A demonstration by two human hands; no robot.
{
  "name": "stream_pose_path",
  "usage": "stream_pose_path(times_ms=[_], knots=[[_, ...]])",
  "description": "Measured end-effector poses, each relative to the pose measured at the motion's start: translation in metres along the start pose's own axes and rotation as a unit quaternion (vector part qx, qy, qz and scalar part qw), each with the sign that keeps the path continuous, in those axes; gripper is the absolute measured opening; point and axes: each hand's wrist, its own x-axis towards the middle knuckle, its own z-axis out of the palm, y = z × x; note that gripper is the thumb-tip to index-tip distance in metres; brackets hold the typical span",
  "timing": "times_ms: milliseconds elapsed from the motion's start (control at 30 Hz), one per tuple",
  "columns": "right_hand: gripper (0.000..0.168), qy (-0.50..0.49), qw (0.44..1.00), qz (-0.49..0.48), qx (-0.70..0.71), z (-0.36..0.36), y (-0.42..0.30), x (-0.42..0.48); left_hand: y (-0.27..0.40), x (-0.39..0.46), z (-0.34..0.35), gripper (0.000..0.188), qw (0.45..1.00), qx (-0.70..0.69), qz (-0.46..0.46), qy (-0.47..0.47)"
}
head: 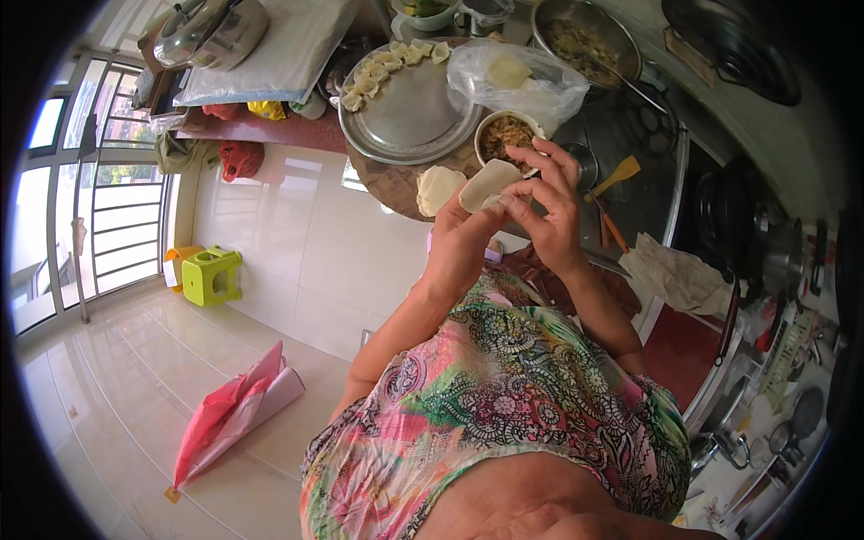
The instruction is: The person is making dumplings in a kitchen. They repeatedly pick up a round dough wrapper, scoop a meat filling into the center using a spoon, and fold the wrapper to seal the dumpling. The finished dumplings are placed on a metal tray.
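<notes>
A pale dough wrapper (491, 183) is held up over the near edge of a round board, its upper part flat and its lower edge bunched. My left hand (457, 236) grips it from the left with the thumb across its lower edge. At the right edge, my right hand (555, 219) pinches the dough between thumb and index finger, with the other fingers raised. Just beyond the fingers is a white bowl (480, 150) of brown minced filling (506, 135). A stack of wrappers (435, 189) lies left of the held one. Several folded dumplings (368, 79) line the far-left rim of a round metal tray (412, 121).
A clear plastic bag (553, 84) with dough inside lies right of the tray. Behind it stands a metal pan (631, 50) of food. A yellow spatula (619, 174) rests near the stove (634, 145). On the floor are a green stool (202, 277) and a pink folded item (233, 412).
</notes>
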Motion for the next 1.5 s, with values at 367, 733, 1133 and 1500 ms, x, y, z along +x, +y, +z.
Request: stream_pose_path(times_ms=[367, 733, 1133, 1500], knots=[[0.016, 0.056, 0.993, 0.035, 0.099, 0.006, -0.002, 0.001, -0.001, -0.001, -0.002, 0.032, 0.999, -0.050, 0.005, 0.008], [0.021, 0.010, 0.998, -0.057, 0.021, -0.003, 0.008, 0.001, 0.003, -0.002, -0.003, 0.039, 0.998, -0.050, -0.014, -0.033], [0.013, -0.076, 0.993, -0.034, 0.086, -0.009, 0.010, 0.011, 0.008, -0.001, -0.002, 0.045, 0.997, 0.055, -0.035, -0.044], [0.014, -0.035, 0.985, 0.037, 0.167, 0.000, 0.006, 0.008, -0.001, 0.004, -0.003, 0.044, 0.999, 0.039, -0.005, -0.021]])
